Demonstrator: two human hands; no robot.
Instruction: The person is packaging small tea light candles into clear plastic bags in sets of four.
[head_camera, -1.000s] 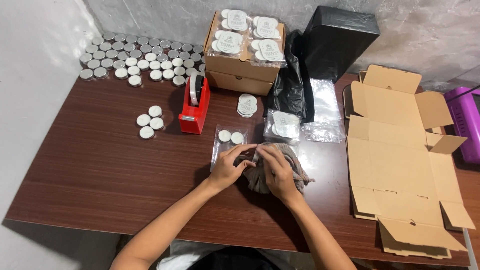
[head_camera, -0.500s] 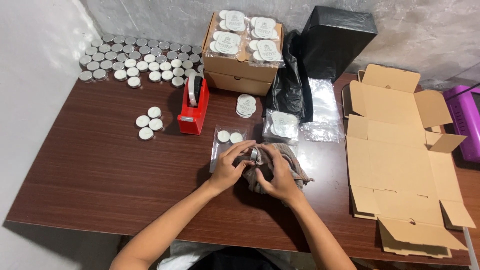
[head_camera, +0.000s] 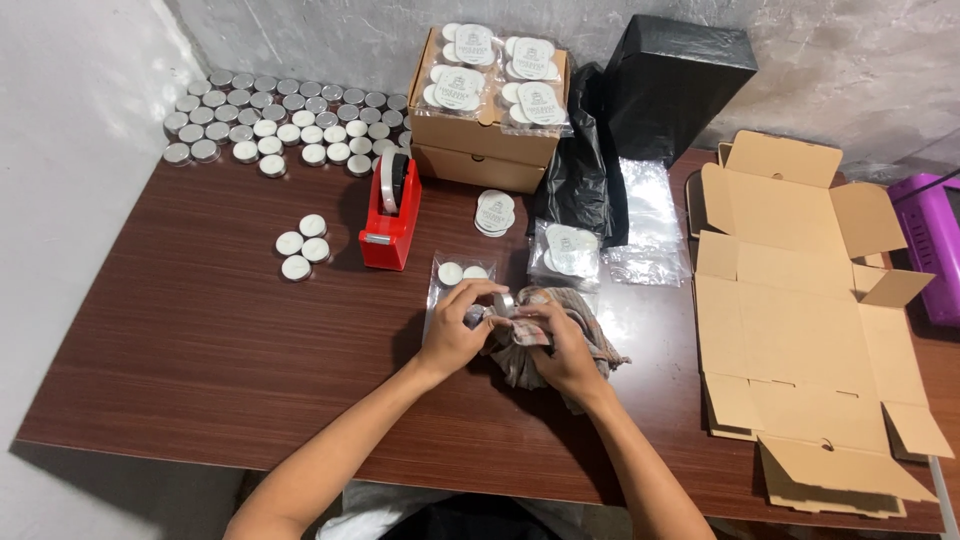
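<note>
My left hand (head_camera: 458, 332) and my right hand (head_camera: 556, 347) meet over the middle of the brown table (head_camera: 200, 350). Between their fingertips sits a small round silver tin (head_camera: 505, 303), held by both hands. My right hand also presses a crumpled checked cloth (head_camera: 590, 335) around the tin. Just beyond my left hand lies a clear plastic bag (head_camera: 455, 280) with two white round candles inside.
A red tape dispenser (head_camera: 390, 215) stands left of the bag, three loose candles (head_camera: 302, 246) further left. Several rows of silver tins (head_camera: 270, 120) fill the far left. A box topped with packed candles (head_camera: 490, 100), black bags (head_camera: 680, 90) and flat cardboard boxes (head_camera: 800, 310) lie right.
My hands have drawn closer together and lifted the small tin up between the fingertips, with the cloth gathered more under my right hand.
</note>
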